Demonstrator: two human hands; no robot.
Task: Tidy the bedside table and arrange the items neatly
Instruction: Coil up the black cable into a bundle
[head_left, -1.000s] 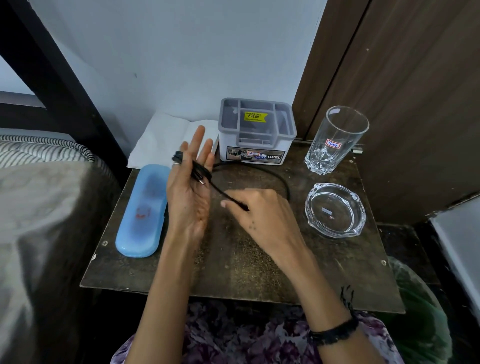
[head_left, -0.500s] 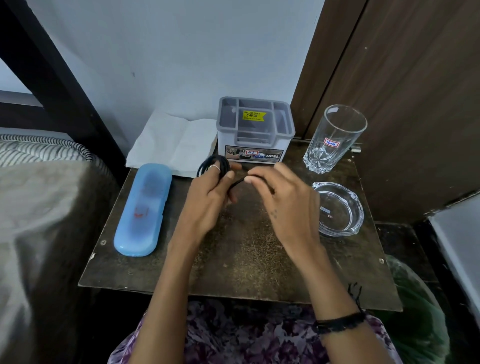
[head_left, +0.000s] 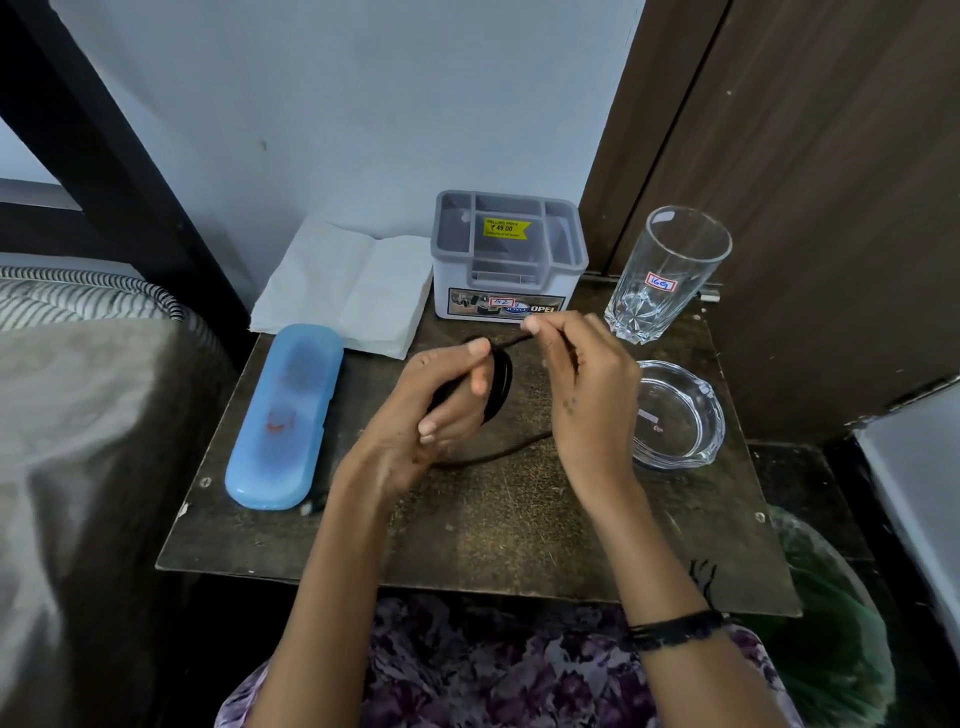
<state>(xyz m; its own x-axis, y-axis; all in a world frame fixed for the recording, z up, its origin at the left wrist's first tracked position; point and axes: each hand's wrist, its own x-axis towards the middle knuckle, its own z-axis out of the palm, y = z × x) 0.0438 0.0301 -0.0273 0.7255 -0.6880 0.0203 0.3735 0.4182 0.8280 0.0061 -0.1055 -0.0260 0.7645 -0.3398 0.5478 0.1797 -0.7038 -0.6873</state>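
Note:
A black cable (head_left: 500, 376) is looped in several turns around the fingers of my left hand (head_left: 439, 410), which is closed on the coil above the middle of the dark bedside table (head_left: 519, 530). My right hand (head_left: 582, 384) pinches a stretch of the same cable near its far end and holds it taut just in front of the grey organiser box (head_left: 506, 257). A loose length of cable trails on the tabletop below both hands.
A blue oblong case (head_left: 285, 415) lies at the table's left. White folded tissue (head_left: 348, 291) sits at the back left. A tall drinking glass (head_left: 667, 275) and a glass ashtray (head_left: 675, 413) stand at the right. A bed lies to the left, a wooden door behind.
My left hand has turned from open palm up to closed around the coil. My right hand has moved from the table's middle up toward the organiser, winding more cable on.

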